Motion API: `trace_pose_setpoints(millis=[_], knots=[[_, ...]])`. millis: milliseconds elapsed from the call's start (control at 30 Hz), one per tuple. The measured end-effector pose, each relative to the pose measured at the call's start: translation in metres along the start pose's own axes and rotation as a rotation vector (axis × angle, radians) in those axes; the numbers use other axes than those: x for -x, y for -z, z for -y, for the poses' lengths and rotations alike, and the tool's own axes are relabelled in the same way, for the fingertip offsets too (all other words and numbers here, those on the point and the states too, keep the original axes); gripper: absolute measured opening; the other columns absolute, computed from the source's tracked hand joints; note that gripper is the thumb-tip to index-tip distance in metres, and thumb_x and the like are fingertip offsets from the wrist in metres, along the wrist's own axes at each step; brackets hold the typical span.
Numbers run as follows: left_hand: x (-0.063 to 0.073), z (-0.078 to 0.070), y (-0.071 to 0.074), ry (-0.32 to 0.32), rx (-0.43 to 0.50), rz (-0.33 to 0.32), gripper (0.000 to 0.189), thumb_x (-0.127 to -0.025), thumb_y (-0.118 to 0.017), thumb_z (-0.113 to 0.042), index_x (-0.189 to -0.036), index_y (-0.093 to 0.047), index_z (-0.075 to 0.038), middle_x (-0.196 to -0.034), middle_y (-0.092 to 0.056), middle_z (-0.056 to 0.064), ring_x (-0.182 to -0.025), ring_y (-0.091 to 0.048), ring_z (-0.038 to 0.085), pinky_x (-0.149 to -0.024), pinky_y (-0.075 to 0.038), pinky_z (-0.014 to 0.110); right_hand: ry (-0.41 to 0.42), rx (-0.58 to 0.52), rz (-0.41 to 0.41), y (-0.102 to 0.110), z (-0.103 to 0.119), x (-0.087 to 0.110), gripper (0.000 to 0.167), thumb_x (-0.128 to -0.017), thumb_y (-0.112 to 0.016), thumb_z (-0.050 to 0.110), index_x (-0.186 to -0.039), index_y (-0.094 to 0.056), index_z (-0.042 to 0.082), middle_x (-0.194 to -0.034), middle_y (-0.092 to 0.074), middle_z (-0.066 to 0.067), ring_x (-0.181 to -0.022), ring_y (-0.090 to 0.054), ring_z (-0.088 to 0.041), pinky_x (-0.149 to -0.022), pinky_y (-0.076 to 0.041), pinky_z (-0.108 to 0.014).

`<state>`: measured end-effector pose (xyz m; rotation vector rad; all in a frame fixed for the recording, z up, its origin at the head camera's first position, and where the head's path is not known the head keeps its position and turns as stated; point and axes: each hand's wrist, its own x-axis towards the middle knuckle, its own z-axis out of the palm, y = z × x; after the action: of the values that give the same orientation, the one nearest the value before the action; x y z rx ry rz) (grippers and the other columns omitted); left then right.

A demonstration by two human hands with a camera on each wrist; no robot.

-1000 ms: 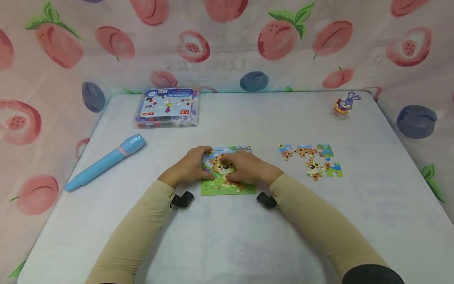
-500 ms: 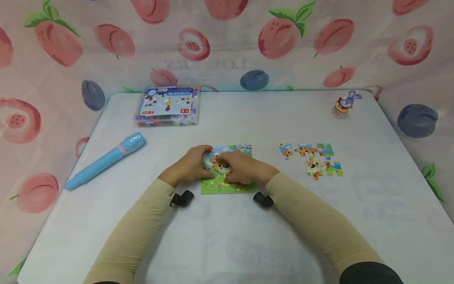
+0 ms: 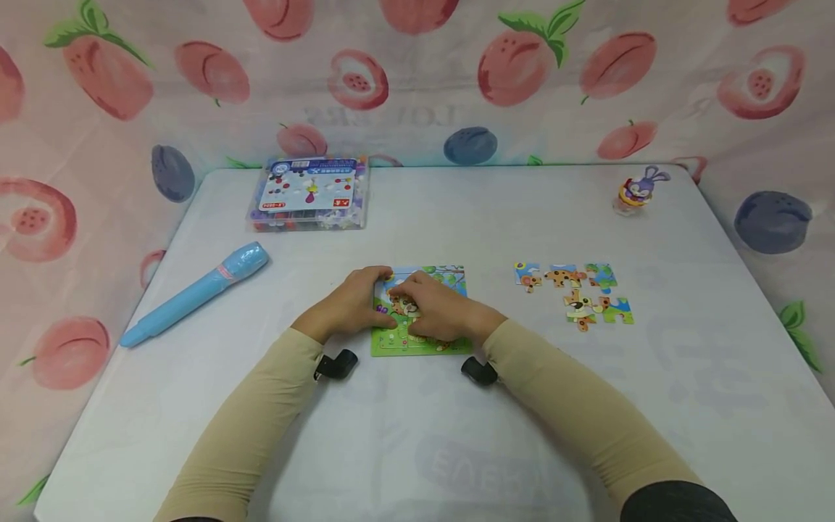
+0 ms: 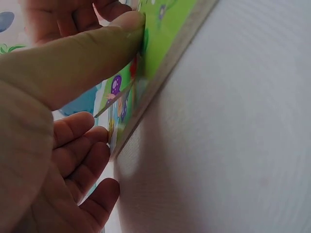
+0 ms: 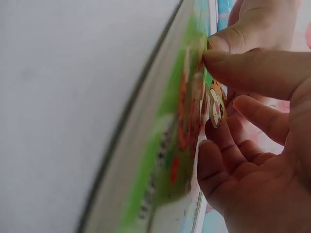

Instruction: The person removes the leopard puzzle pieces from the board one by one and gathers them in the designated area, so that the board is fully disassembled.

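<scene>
The piece [image 5: 216, 108], likely light and stiff, is best held edgewise. It is pinched by the right hand [image 3: 445, 309]; the board [image 3: 417, 351] is braced by the left hand [image 3: 347, 304], spread wide.

Close-fitting beige sleeves [image 3: 243, 420], lightly creased, are worn with small black wrist cameras [image 3: 338, 365].

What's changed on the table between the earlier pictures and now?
The right hand moved slightly left across the puzzle board, uncovering more of its far right corner; the cartoon-face piece there seems to have shifted with it. Nothing was visibly grasped or released. The left hand, loose puzzle pieces, blue case, plastic box and rabbit figure stayed put.
</scene>
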<state>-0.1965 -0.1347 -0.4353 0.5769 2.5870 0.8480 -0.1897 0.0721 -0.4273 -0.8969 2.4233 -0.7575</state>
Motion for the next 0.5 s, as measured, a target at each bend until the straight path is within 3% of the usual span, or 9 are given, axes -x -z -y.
trace_pose_setpoints(millis=[333,500], knots=[[0.0003,0.0,0.0003,0.009,0.011,0.001,0.091,-0.078,-0.088,-0.023,-0.148,-0.037,0.005,-0.147,-0.043,0.02,-0.14,-0.034,0.036,-0.117,-0.026,0.045,-0.014,0.012,-0.053,0.0019,0.0036,-0.0006,0.052,-0.088,-0.058,0.001,-0.14,-0.054,0.003,-0.131,-0.051,-0.011,-0.111,-0.05,-0.022,-0.1,-0.043,-0.037],[0.0022,-0.0018,0.0015,-0.005,0.016,0.004,0.09,-0.079,-0.088,-0.022,-0.148,-0.037,0.006,-0.148,-0.043,0.021,-0.14,-0.034,0.036,-0.117,-0.026,0.045,-0.008,0.058,-0.047,0.0033,0.0058,-0.0006,0.049,-0.091,-0.056,-0.003,-0.14,-0.054,0.001,-0.134,-0.052,-0.012,-0.118,-0.05,-0.023,-0.104,-0.042,-0.037]])
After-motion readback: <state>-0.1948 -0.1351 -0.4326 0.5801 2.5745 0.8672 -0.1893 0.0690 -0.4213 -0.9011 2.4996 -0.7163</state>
